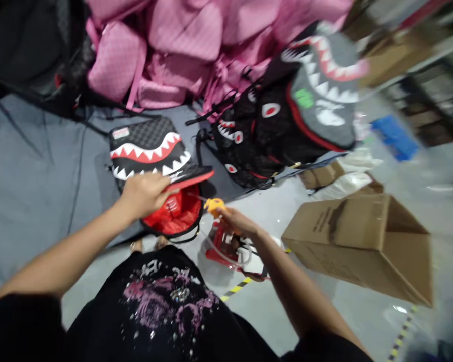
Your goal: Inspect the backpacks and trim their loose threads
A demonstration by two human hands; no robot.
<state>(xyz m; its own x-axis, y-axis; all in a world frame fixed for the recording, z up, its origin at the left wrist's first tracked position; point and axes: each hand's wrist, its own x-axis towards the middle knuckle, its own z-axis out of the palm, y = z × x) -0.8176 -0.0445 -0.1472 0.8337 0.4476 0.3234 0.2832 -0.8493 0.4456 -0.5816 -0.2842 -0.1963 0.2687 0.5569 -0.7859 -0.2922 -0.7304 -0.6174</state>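
My left hand (145,193) is closed on the raised front edge of a black checked backpack (147,131) with a printed red-and-white shark mouth. The backpack lies at the table edge, opened toward me. Its red lining (189,213) shows, with a red piece (172,205) carrying pale print inside. Just right of the opening, my right hand (236,221) grips a small yellow-orange tool (214,206). A thin pale tip seems to point from it toward the bag. Blur hides the tool's exact kind.
Pink bags (184,30) are heaped at the back of the grey-covered table (33,166). Other black shark-print backpacks (272,125) lie to the right. An open cardboard box (340,236) stands on the floor. Below my right hand are a red object (221,246) and a pale looping tube (226,259).
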